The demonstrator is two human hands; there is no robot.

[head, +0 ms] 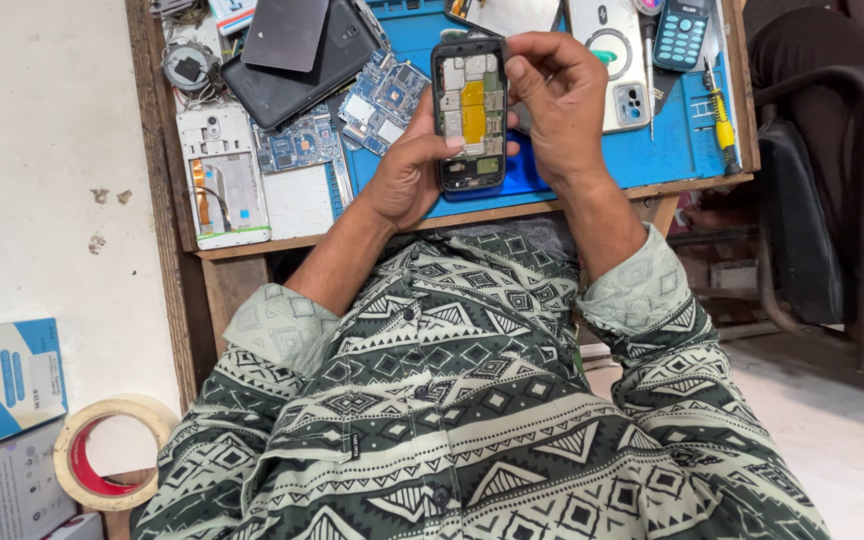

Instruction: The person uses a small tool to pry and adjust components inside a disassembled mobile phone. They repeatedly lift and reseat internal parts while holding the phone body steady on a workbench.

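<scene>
An opened phone (470,112) with its back cover off shows circuit parts and a yellow strip inside. My left hand (407,175) grips it from below and from the left side, holding it over the blue work mat (672,150). My right hand (557,105) is at the phone's top right edge, with fingertips pinched against the frame.
Circuit boards (382,100), a white phone frame (222,180), a black tablet (292,60), a white phone back (612,60), a small keypad phone (680,35) and a yellow-handled screwdriver (722,120) lie on the wooden desk (167,180). A black chair (822,200) stands right; a tape roll (102,450) and boxes (2,380) lie lower left.
</scene>
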